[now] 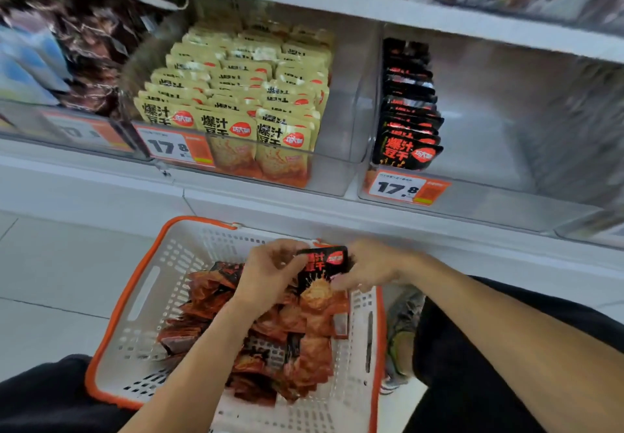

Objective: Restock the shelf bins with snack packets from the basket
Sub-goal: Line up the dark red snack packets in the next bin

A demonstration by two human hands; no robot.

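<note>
Black-and-red snack packet (322,272) pinched by both left hand (270,272) and right hand (373,269) over white orange-rimmed plastic basket (135,297), pale tiled floor (50,264), two 17.8 tags

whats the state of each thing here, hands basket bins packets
left hand: grips the held black packet
right hand: pinches the same packet
held black packet: upright, above the basket
basket: on the floor, part filled with packets
yellow packet bin: nearly full
black packet bin: one row, mostly bare

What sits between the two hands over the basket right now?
In the head view, an upright black snack packet sits between them: left hand grips its left edge, right hand its right, above the basket.
</note>
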